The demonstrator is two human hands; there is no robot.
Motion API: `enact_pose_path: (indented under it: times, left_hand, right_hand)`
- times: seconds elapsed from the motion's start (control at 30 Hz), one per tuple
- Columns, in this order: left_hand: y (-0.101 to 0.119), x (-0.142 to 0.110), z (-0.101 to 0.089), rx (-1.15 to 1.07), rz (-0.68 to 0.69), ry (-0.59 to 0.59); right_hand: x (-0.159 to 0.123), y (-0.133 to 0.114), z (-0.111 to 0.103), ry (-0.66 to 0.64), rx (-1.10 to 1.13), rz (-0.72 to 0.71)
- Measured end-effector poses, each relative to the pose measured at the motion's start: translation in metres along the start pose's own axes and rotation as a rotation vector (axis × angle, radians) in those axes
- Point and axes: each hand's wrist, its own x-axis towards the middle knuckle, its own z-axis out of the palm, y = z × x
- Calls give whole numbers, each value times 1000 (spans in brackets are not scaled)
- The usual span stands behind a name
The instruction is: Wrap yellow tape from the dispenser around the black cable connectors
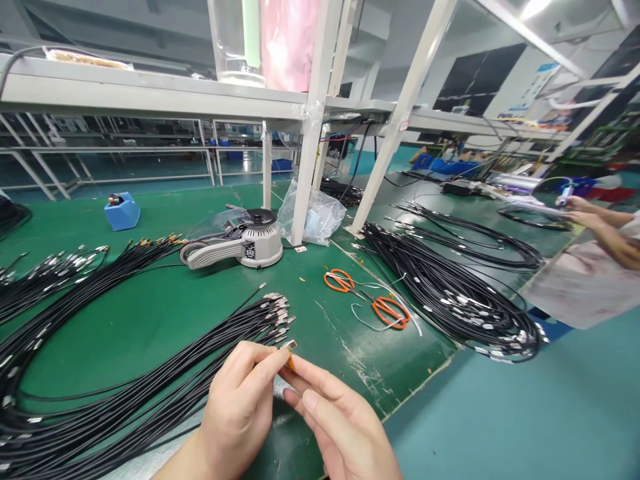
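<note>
Between the thumb and forefinger of my left hand (240, 397) is a small metal cable connector (291, 345), its end poking out at the fingertips. Just below the metal end shows a bit of yellow tape (291, 362). My right hand (345, 420) meets it from the right, forefinger against the tape. Its thumb is bent in over the other fingers, and whatever lies between them is hidden. Left of my hands lies a bundle of black cables (215, 347) with metal connector ends pointing right.
A round tape dispenser (257, 240) stands behind the cables, near a blue holder (122, 212). Orange-handled scissors (367, 297) lie to the right with white strips. Coiled black cables (450, 300) sit beyond a white shelf post (307, 167). A co-worker's hands (590, 213) are far right.
</note>
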Motion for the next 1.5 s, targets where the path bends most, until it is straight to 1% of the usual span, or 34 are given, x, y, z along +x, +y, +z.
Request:
enact_pose_path:
  times: [0.27, 0.43, 0.5, 0.57, 0.67, 0.7, 0.77, 0.9, 1.07, 1.23, 1.3, 1.37, 1.5]
  left_hand:
    - [0, -3, 3, -14, -59, 8]
    - [-4, -3, 6, 65, -171, 38]
    - [-5, -1, 6, 83, -197, 38]
    - [-5, -1, 6, 100, -178, 36]
    - [-4, -3, 6, 157, -95, 34]
    - [-4, -4, 6, 180, -68, 32]
    - [-3, -6, 7, 210, -39, 27]
    - [-1, -6, 7, 180, -67, 18]
    - [0, -3, 5, 103, -163, 21]
    - [1, 0, 5, 51, -232, 0]
    - [1, 0, 5, 57, -229, -2]
    - [1, -2, 5, 87, -199, -5]
    - [2, -4, 6, 111, -179, -23]
  right_hand:
    - [2, -4, 2, 33, -3, 19]
    - [5, 2, 0, 67, -7, 26]
    - [5, 4, -2, 96, -25, 21]
    - [5, 4, -2, 153, -73, -29]
    - [8, -4, 1, 234, -227, -147]
    - [10, -7, 3, 236, -286, -165]
    - [15, -12, 8, 207, -378, -158]
    - [24, -11, 14, 151, -439, -98]
    - [24, -1, 10, 192, -448, -120]
    - [19, 1, 6, 220, -446, -141]
    - [19, 2, 7, 238, -414, -165]
    - [21, 2, 8, 247, -379, -188]
    - [27, 3, 11, 180, -373, -165]
